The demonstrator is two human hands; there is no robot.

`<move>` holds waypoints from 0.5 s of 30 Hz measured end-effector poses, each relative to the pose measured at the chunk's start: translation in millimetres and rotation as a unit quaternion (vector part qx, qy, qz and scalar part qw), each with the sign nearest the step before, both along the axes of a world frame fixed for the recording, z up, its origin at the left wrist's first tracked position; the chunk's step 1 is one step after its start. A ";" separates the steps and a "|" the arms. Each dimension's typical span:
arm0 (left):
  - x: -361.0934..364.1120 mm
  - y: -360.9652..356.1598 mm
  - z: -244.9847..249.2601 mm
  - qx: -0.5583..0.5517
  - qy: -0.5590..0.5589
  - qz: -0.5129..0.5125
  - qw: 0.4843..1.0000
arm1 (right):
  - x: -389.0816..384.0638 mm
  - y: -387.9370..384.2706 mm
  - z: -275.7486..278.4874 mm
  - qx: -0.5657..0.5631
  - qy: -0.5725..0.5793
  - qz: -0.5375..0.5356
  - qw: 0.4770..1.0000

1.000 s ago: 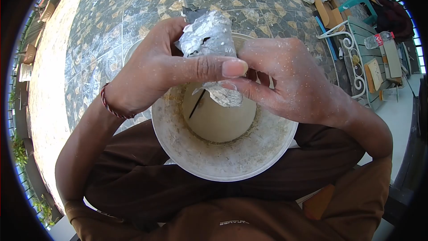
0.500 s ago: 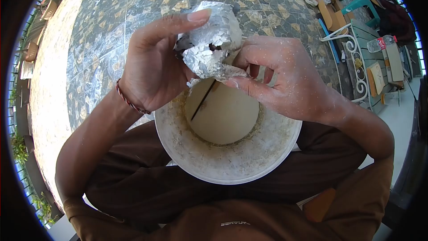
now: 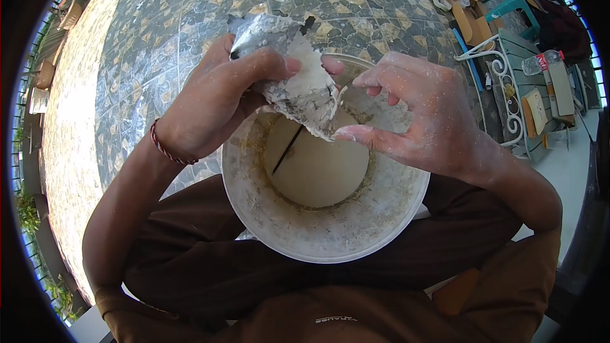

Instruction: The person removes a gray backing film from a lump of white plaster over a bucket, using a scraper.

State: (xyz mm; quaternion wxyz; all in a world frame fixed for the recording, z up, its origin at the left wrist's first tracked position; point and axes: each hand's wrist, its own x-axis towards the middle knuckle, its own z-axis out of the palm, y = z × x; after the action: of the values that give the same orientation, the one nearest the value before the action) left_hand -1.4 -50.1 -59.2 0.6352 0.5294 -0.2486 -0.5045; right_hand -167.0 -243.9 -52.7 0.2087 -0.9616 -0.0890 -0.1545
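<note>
One wide patterned tile floor [image 3: 159, 19] lies beyond the white bucket [image 3: 330, 251], which sits between the person's knees, its inner wall crusted with pale residue. Over the bucket's far rim, the left hand [image 3: 216, 101] is clenched around a crumpled silvery sheet [image 3: 298, 92], thumb pressed on top. The right hand [image 3: 419, 114], above the bucket's right rim, has its fingers spread and loosened, with only the thumb tip touching the sheet's lower corner. A thin dark stick [image 3: 287, 149] leans inside the bucket. A red thread bracelet [image 3: 166, 151] circles the left wrist, left of the bucket.
</note>
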 end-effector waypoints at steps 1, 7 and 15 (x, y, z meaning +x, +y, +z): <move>-0.4 0.4 2.3 0.000 0.000 0.000 1.000 | -1.2 -0.3 -0.3 -0.003 0.013 -0.007 1.000; -12.7 -6.9 6.4 0.019 -0.034 -0.002 0.999 | -5.8 6.8 10.4 -0.005 0.079 -0.013 0.997; -17.6 -16.3 18.7 -0.037 0.069 0.020 0.997 | 12.3 1.7 -2.8 0.185 0.110 -0.004 0.977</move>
State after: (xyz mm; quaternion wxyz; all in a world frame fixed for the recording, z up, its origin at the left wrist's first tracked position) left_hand -18.9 -66.4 -40.5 0.6803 0.4738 -0.2119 -0.5175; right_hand -154.6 -242.2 -55.4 0.3908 -0.9178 -0.0313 -0.0625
